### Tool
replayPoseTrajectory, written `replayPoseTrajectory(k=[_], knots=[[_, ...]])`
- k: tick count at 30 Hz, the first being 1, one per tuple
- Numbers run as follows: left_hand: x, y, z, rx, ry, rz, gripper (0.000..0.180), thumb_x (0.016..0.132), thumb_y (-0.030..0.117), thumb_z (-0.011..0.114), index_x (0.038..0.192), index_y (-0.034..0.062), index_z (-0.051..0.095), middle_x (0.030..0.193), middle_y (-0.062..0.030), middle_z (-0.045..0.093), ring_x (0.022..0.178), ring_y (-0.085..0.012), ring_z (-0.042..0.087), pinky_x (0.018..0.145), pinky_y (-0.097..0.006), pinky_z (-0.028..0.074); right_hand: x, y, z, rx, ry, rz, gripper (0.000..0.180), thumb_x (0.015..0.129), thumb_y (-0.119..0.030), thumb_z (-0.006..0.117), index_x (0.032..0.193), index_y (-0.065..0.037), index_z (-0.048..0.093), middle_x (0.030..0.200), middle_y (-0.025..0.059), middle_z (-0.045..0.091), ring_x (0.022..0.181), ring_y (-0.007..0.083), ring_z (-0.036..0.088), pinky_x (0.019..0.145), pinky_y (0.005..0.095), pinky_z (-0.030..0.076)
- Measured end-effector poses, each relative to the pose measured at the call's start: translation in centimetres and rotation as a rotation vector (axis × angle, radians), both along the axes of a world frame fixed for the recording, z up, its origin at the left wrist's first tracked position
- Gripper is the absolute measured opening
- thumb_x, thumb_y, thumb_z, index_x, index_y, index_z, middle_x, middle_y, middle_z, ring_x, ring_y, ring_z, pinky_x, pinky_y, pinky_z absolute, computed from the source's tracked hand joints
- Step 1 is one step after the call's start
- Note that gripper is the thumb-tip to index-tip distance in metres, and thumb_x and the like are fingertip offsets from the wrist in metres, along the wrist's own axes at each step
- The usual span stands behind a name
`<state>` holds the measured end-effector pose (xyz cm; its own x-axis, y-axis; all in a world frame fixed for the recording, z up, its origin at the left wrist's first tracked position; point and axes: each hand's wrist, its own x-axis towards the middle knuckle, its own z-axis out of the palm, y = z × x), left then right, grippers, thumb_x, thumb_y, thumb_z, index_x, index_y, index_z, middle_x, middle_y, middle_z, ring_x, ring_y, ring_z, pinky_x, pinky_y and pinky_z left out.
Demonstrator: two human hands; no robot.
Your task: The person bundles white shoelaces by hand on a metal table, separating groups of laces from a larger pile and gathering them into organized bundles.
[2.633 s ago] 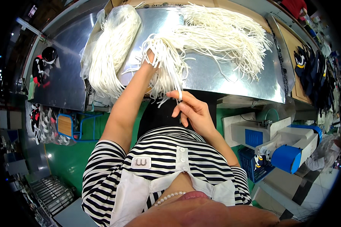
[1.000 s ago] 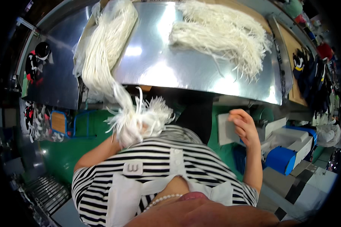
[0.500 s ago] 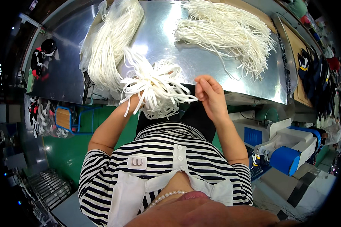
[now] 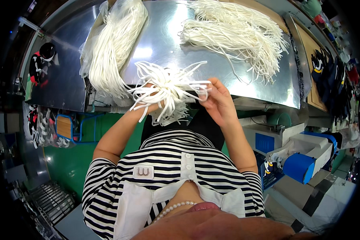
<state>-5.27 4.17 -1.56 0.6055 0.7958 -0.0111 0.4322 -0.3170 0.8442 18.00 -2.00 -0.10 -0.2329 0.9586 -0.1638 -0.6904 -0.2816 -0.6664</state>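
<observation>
Nearest, in front of the striped shirt [image 4: 172, 154], the left hand [image 4: 151, 95] appears wrapped around a bunch of flat white cords [image 4: 168, 86], with most of its fingers hidden behind them. The right hand [image 4: 220, 102] is at the bunch's right side, thumb and fingertips pinching a few cord ends. The bunch is held up by the near edge of the metal-topped table [image 4: 156, 44], its upper ends splayed in every direction and the rest hanging below the left hand. Judged from this, the bunch is gathered but not yet evened out: its ends point apart, and no tie or band shows around it. Farther up the table, at the left, lies a long hank of white cords [image 4: 114, 58], partly in a clear plastic bag [image 4: 85, 60], its near end reaching the table edge. To the right and farthest back, a broad heap of white cords [image 4: 244, 40] lies lengthwise across the metal, out of any wrapping, its right ends ragged; both these lots lie apart from the hands.
</observation>
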Motion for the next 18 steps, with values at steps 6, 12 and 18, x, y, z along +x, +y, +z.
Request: replayPoseTrajectory(k=[6,12,18], knots=[[0.0,0.1,-2.9,-0.159,-0.328,0.038,0.032,0.093,0.019,0.055,0.119,0.0013,0.052,0.110,-0.0122,0.061,0.098,-0.0203,0.061,0.088,-0.033,0.052,-0.5,-2.6,1.5,0.062,-0.029,0.104,0.013,0.092,-0.011,0.058,0.099,0.000,0.058,0.074,0.0033,0.057,0.057,0.0034,0.045,0.045,0.0160,0.027],[1.4,0.5,-4.0,-0.172,-0.390,0.056,0.030,0.093,0.018,0.054,0.118,0.0008,0.052,0.109,-0.0121,0.060,0.096,-0.0183,0.060,0.086,-0.031,0.051,-1.1,-4.5,1.8,0.137,-0.121,0.166,0.016,0.091,-0.010,0.057,0.097,0.004,0.063,0.059,-0.0015,0.050,0.045,0.0025,0.037,0.044,0.0170,0.027],[-0.2,1.2,-2.8,0.425,0.024,0.125,0.029,0.091,0.020,0.055,0.115,0.0034,0.058,0.111,-0.0094,0.063,0.099,-0.0215,0.061,0.089,-0.036,0.049,-0.7,-4.2,2.2,0.098,-0.314,0.128,0.035,0.090,-0.002,0.055,0.124,0.001,0.046,0.095,0.0119,0.066,0.086,0.0132,0.065,0.047,0.0158,0.040]])
